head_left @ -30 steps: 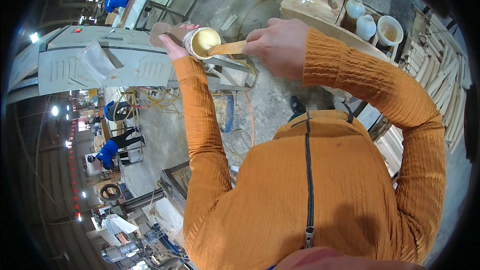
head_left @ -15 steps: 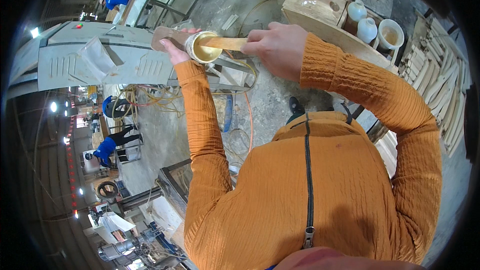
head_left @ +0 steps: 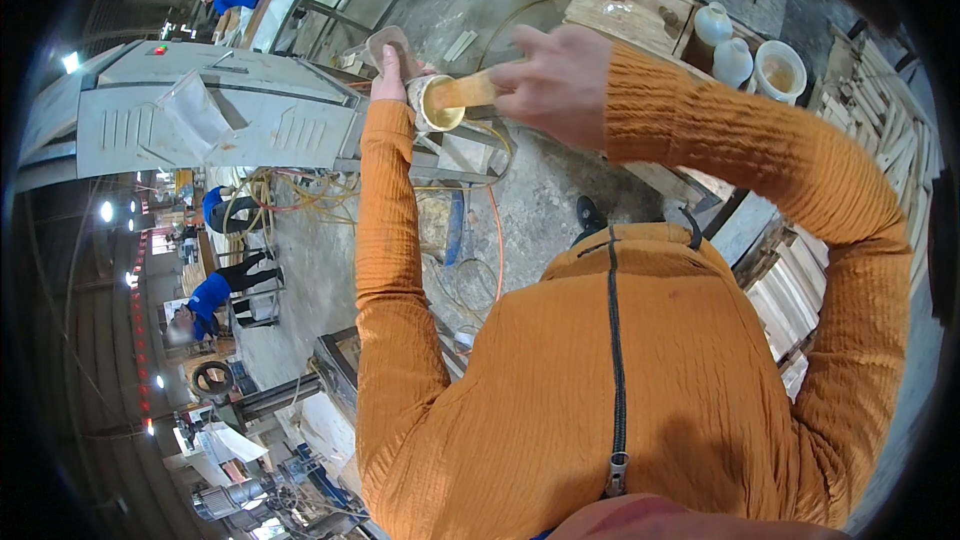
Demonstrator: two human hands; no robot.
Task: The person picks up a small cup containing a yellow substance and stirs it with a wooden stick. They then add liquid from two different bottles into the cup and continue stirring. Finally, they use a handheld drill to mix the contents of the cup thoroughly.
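My left hand [head_left: 392, 80] is closed round a small cup [head_left: 416, 98] with a yellowish, smeared inside, tilted so its mouth faces my right hand. A flat, rounded brown piece [head_left: 390, 36], seemingly wood, stands up beyond the thumb in the same hand. My right hand [head_left: 560, 80], blurred by motion, grips a flat wooden stick [head_left: 468, 91]. The far end of that stick reaches into the mouth of the cup. How much the cup holds is hidden from me.
A grey metal cabinet [head_left: 270, 125] stands to the left. At the right, a wooden box [head_left: 625, 12] adjoins white jugs [head_left: 713, 24] and a white bucket [head_left: 780, 72]. Wood strips [head_left: 890, 170] are stacked beyond. Hoses [head_left: 498, 230] cross the floor; people in blue work farther off.
The cup has shifted slightly right, and the flat brown piece has swung upward with my left hand. My right hand has risen a little, and the stick's end remains in the cup.
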